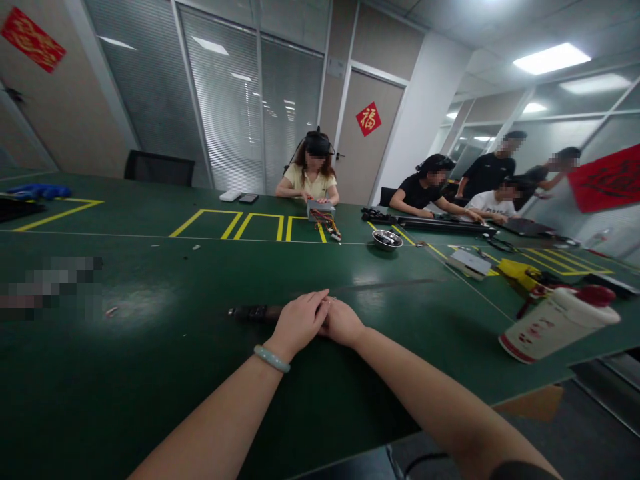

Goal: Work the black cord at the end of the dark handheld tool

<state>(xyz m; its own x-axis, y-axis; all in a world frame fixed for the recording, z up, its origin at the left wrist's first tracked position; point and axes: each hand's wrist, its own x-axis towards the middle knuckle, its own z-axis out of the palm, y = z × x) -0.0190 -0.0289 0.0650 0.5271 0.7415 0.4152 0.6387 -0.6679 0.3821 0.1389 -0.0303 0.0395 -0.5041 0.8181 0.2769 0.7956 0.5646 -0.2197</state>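
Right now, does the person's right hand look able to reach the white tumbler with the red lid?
Probably yes: the right hand touches the left hand, but I see nothing standing between the right hand and the white tumbler, just green tabletop. The distance is hard to judge.

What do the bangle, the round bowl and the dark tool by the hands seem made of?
Bangle: polished, perhaps jade, glass or resin; its pale green sheen leaves it open.
Bowl: probably polished steel, from its mirror-like glints.
Dark tool: perhaps plastic or coated metal, showing little shine; its glinting tip looks metallic.
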